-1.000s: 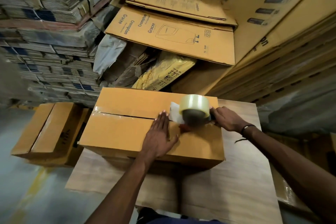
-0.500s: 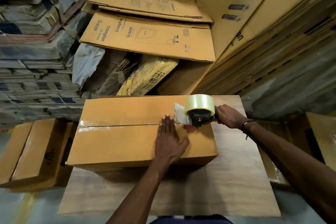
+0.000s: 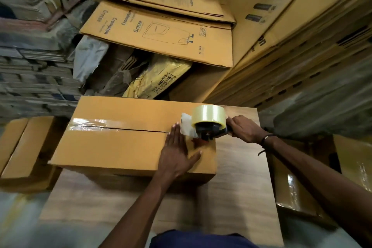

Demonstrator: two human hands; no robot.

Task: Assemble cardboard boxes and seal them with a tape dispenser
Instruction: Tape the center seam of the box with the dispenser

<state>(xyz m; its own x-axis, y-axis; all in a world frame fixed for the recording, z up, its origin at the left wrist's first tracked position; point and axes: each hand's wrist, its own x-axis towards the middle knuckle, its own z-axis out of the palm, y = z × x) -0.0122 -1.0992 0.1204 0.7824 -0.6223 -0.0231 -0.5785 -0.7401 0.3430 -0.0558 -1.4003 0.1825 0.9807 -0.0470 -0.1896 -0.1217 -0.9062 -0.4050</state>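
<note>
Cardboard fills my view: a closed box point(image 3: 128, 139) lies on a wood-grain table point(image 3: 237, 193), long side running left to right. I see my left hand point(image 3: 177, 153) pressed flat on the right part of the lid, fingers spread and straight, gripping nothing, with the fingertips reaching the middle seam point(image 3: 141, 130) where the two flaps meet. My right hand point(image 3: 244, 129) is wrapped tightly round the handle of the tape dispenser point(image 3: 209, 127), which sits at the right end of the box, on the seam line. A roll of clear tape point(image 3: 208, 115) stands on top of the dispenser, and a loose white-looking tail of tape point(image 3: 188, 127) hangs off its left side, just beside my left fingertips. I cannot tell whether that tail touches the lid.

A strip of glossy tape point(image 3: 92, 125) already covers the left part of the seam and folds over the left edge; the stretch from there to my left hand is bare, the slit showing dark.

To the left of the table, lower down, sits another brown box point(image 3: 24, 147). Behind the table, flattened printed cartons point(image 3: 161, 32) lean in stacks, with a yellow sack point(image 3: 159, 78) tucked under them. A dark band point(image 3: 265, 139) circles my right wrist.
</note>
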